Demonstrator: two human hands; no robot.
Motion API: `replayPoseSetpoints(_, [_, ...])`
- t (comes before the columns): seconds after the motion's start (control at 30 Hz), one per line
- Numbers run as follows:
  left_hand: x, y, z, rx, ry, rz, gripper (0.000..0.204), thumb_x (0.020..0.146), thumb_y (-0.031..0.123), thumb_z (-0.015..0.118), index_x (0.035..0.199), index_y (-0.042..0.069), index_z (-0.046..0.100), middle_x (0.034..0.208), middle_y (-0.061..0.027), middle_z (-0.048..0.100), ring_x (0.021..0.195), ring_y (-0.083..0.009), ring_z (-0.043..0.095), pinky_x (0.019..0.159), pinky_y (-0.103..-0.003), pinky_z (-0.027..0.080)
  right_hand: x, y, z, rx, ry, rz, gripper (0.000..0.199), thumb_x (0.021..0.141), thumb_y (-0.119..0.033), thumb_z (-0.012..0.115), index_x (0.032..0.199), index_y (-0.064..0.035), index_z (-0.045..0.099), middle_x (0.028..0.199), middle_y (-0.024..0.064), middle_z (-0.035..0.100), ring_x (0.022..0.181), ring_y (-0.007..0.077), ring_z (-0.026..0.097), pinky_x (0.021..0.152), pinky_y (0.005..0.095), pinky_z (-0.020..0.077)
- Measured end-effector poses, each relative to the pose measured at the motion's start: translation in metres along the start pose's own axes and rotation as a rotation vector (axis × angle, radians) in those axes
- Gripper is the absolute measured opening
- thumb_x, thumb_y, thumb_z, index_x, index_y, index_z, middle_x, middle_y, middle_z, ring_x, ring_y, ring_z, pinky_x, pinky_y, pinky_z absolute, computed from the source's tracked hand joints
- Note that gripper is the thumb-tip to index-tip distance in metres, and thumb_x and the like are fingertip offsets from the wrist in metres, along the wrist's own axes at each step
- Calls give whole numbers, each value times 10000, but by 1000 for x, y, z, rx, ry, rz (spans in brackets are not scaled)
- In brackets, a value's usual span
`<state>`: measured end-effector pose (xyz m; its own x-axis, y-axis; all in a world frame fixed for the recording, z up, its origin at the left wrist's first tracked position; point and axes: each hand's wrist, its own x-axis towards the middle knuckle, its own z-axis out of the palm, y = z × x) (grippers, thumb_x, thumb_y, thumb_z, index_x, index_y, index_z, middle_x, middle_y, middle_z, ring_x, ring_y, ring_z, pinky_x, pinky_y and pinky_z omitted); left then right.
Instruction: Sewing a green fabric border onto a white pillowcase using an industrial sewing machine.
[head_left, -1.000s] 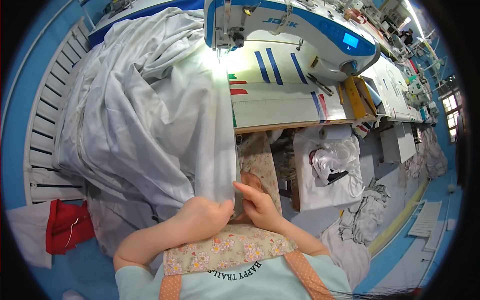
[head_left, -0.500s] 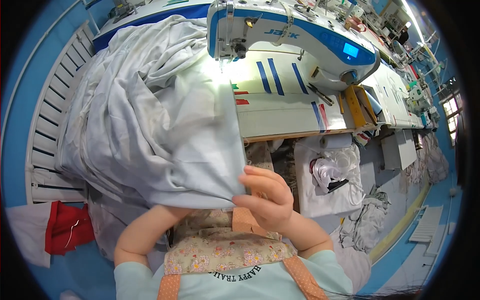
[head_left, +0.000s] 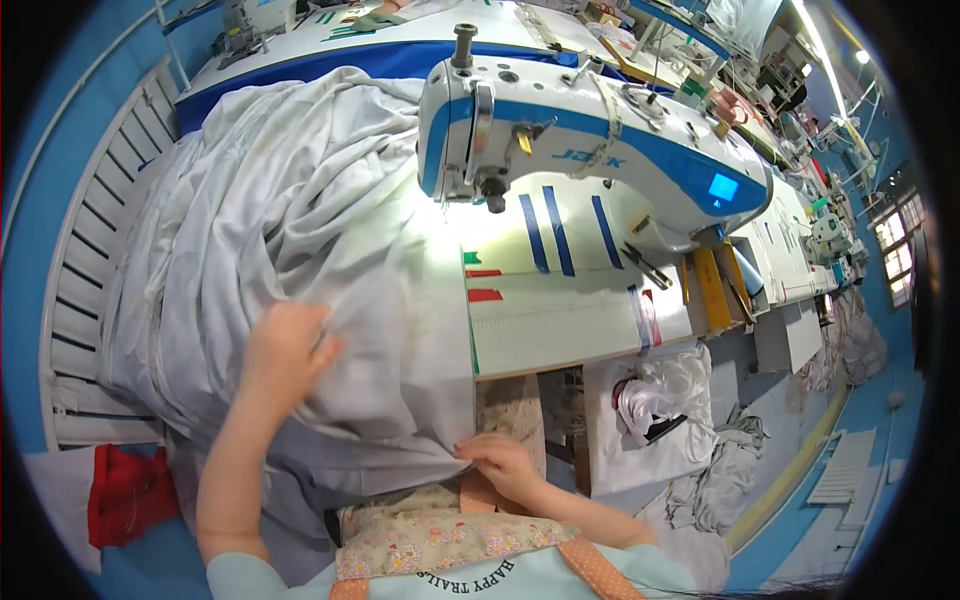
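Note:
A large heap of pale grey fabric (head_left: pixel 230 220) covers the left of the sewing table, and its straight right edge runs under the needle area of a white and blue sewing machine (head_left: pixel 570 140). My right hand (head_left: pixel 503 466) pinches the near corner of this fabric, close in front of my apron. My left hand (head_left: pixel 285 355) is over the folds on the left, slightly blurred, with thumb and fingers apart. Whether it touches the cloth I cannot tell. The machine's lamp lights the fabric by the needle, and the presser foot is lost in the glare.
Blue, red and green tape strips mark the tabletop (head_left: pixel 570 330). Small scissors (head_left: pixel 648 268) lie beside a yellow box (head_left: pixel 712 290). Below the table's right side is a white cloth-covered stack (head_left: pixel 640 450). A white slatted rail (head_left: pixel 75 330) borders the left, with red cloth (head_left: pixel 130 495) below.
My left hand has come out from beneath the fabric's near edge to above its folds. My right hand has closed on the corner. The view has shifted, so the machine appears lower.

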<state>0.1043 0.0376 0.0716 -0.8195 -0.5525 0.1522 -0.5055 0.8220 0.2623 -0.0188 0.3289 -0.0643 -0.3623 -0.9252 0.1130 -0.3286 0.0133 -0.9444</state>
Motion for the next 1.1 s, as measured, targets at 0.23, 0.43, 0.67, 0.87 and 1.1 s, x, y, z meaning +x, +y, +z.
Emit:
replayPoseSetpoints(0.23, [3, 32, 52, -315, -167, 591, 452, 653, 177, 762, 1096, 189, 670, 1128, -28, 599, 1020, -265, 557, 850, -433, 427, 23, 12, -7, -4, -21, 49, 246, 765, 71, 625, 958, -61, 701, 1037, 91, 715, 1018, 265, 670, 856, 364, 514])
replayPoseSetpoints(0.43, [66, 17, 47, -158, -33, 614, 401, 700, 217, 730, 1093, 238, 655, 1212, -17, 560, 1151, -238, 518, 931, -473, 410, 52, 7, -17, -94, 17, -110, 211, 766, 7, 670, 939, -110, 699, 982, 56, 723, 962, 232, 693, 790, 343, 521])
replayPoseSetpoints(0.67, [78, 4, 76, -319, -107, 561, 332, 759, 155, 689, 1085, 160, 624, 1198, -65, 576, 1194, -268, 527, 1056, -476, 391, 76, -22, -34, -160, 17, -256, 212, 742, 13, 661, 921, -96, 694, 955, 38, 718, 947, 227, 701, 744, 347, 534])
replayPoseSetpoints(0.87, [144, -15, 85, -206, 12, 516, 371, 783, 150, 685, 1107, 8, 572, 1216, -163, 566, 1213, -340, 504, 1079, -451, 380, 102, -49, -45, -283, 28, -272, 192, 722, -14, 677, 903, -76, 692, 962, 51, 711, 943, 234, 701, 718, 336, 569])
replayPoseSetpoints(1.1, [202, -27, 88, -136, 49, 471, 291, 793, 192, 639, 1027, 19, 627, 1301, -168, 541, 1280, -380, 459, 1094, -545, 329, 141, -50, -61, -394, -43, -274, 192, 741, -53, 644, 929, -75, 675, 986, 88, 704, 938, 252, 695, 742, 331, 575])
